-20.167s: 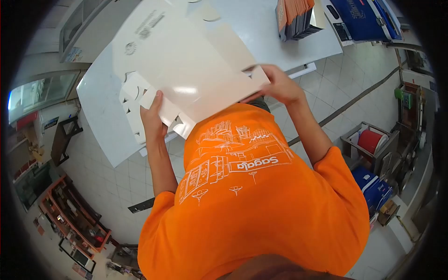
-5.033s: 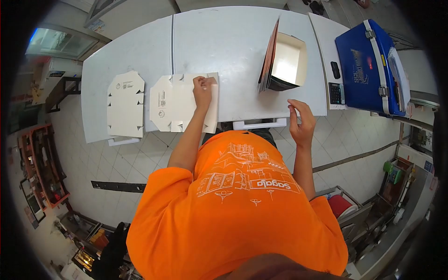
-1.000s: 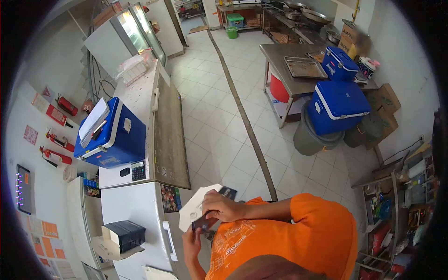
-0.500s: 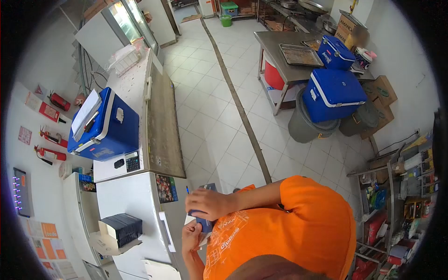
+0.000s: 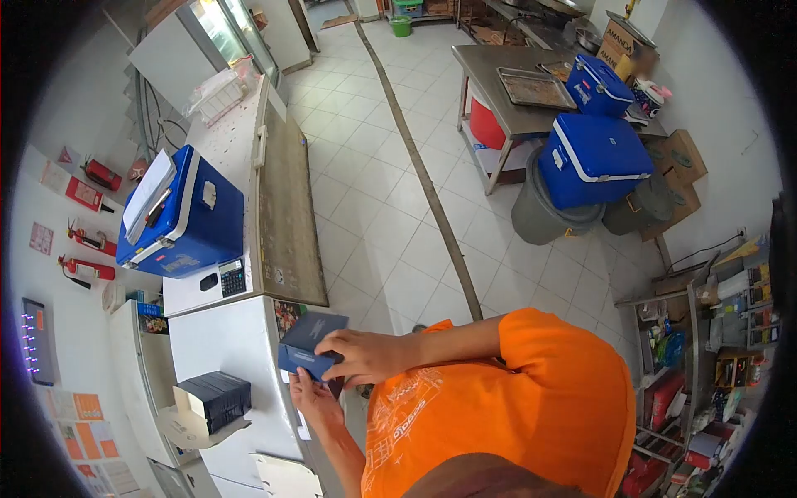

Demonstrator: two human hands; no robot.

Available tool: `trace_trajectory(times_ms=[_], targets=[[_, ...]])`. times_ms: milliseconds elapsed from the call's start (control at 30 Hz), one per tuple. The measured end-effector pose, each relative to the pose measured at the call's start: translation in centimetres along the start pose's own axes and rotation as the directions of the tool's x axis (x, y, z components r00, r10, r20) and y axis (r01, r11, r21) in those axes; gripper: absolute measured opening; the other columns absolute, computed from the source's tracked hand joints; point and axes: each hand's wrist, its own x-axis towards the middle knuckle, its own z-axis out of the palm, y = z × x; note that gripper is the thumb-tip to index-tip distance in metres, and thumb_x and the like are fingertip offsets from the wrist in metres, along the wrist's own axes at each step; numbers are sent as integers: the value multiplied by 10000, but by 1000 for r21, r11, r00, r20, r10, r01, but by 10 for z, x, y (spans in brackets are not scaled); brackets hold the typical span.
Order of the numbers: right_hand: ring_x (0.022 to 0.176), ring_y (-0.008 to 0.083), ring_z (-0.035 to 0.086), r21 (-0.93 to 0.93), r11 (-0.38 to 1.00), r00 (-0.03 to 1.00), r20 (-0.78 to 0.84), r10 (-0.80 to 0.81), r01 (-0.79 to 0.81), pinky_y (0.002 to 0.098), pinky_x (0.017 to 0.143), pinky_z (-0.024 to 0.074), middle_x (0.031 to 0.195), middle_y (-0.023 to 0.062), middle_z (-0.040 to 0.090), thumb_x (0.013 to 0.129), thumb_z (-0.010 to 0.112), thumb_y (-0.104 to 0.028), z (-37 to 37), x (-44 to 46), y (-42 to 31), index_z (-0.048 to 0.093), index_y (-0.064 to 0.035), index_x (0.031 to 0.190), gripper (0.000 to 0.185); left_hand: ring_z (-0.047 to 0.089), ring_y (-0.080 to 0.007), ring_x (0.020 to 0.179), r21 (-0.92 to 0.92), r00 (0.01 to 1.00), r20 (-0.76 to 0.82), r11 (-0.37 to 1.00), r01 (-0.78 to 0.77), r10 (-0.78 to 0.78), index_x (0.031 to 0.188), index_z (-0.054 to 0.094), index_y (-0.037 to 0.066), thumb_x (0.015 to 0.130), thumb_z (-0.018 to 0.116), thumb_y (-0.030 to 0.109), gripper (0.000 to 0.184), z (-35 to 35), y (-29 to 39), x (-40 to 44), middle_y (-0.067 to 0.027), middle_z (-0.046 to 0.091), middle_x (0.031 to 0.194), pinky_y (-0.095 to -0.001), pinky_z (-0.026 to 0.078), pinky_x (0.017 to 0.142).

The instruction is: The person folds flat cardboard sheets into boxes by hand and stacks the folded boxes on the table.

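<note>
I hold a dark blue folded card (image 5: 311,332) with light lettering, in front of my chest and over the edge of the white appliance top. Its two panels stand at an angle to each other. My left hand (image 5: 314,397) grips the lower edge from below. The fingers of my right hand (image 5: 365,358) are bent onto the right side of the card, at the lower panel. Near my left hand, an open cardboard box (image 5: 189,408) holds a tight row of dark, thin pieces (image 5: 217,398) on the white top (image 5: 220,336).
A blue cooler (image 5: 199,220) with papers and a pen stands on the long chest, beside a calculator (image 5: 233,280). Across the tiled floor (image 5: 390,216) are a steel table (image 5: 490,62), more blue coolers (image 5: 598,158) and a grey bin (image 5: 548,216). Loaded shelves (image 5: 697,365) stand behind me.
Both hands have moved left and away from my chest with the card. More of its two panels now shows, and my right hand no longer covers its middle.
</note>
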Motion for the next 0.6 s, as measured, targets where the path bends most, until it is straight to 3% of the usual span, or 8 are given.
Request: trace_trajectory(times_ms=[67, 100, 200, 233, 300, 400, 533, 600], targets=[[1328, 382, 513, -34, 999, 998, -55, -17, 15, 494, 1122, 460, 1391, 147, 552, 864, 840, -178, 5, -3, 4, 691, -121, 1157, 333, 634, -50, 741, -76, 997, -70, 996, -49, 43, 1239, 617, 72, 1124, 589, 272, 232, 19, 0, -8, -2, 694, 943, -201, 502, 630], [1314, 374, 516, -56, 998, 997, -76, -21, 17, 475, 1130, 461, 1418, 171, 523, 893, 800, -151, 2, 0, 5, 685, -103, 1245, 373, 656, -64, 823, -3, 997, -64, 999, 43, -44, 1303, 595, 89, 1125, 588, 295, 272, 13, -2, -7, -14, 698, 1035, -214, 514, 641], [1319, 379, 516, -83, 995, 995, -80, -54, 47, 460, 1147, 461, 1472, 199, 490, 913, 784, -143, -7, 6, 2, 620, -78, 1421, 538, 665, -76, 889, 69, 994, -92, 996, -56, 62, 1345, 567, 96, 1126, 588, 320, 314, 24, -11, -17, -22, 689, 1133, -230, 546, 683], [1344, 391, 507, -50, 998, 996, -83, -32, 28, 464, 1156, 457, 1506, 213, 471, 917, 778, -129, -3, 4, 4, 577, -67, 1468, 590, 660, -85, 911, -27, 988, -130, 996, -88, 84, 1350, 548, 72, 1133, 574, 328, 336, 35, -13, -20, -44, 676, 1177, -238, 562, 726], [1395, 415, 488, 15, 1000, 996, -83, 11, -10, 470, 1176, 449, 1573, 241, 432, 925, 766, -100, 6, 3, 6, 492, -44, 1563, 697, 655, -91, 917, -26, 982, -140, 991, -130, 125, 1318, 559, 47, 1138, 565, 320, 327, 45, -10, -25, -60, 685, 1160, -240, 567, 754], [1484, 459, 421, 96, 990, 991, -78, 110, -103, 475, 1203, 428, 1651, 288, 354, 933, 751, -52, 8, 6, -1, 415, -18, 1604, 751, 651, -100, 924, 11, 968, -75, 971, -238, 238, 1250, 578, 16, 1143, 558, 310, 314, 37, -17, -25, -81, 696, 1126, -253, 567, 774], [1537, 486, 366, 118, 992, 999, -12, -49, 50, 492, 1220, 412, 1686, 320, 297, 935, 727, 7, 3, 1, 6, 477, -11, 1555, 668, 643, -97, 899, 26, 956, -142, 966, -256, 257, 1160, 597, 0, 1144, 560, 306, 308, 37, -2, -25, -78, 700, 1061, -250, 541, 777], [1552, 478, 357, 100, 989, 993, 36, -112, 108, 509, 1225, 405, 1692, 318, 296, 933, 720, 28, -3, -1, 10, 518, -18, 1526, 628, 639, -106, 897, -59, 976, -83, 976, -209, 204, 1168, 597, -4, 1152, 539, 320, 329, 19, 0, -13, -79, 681, 1060, -242, 513, 784]])
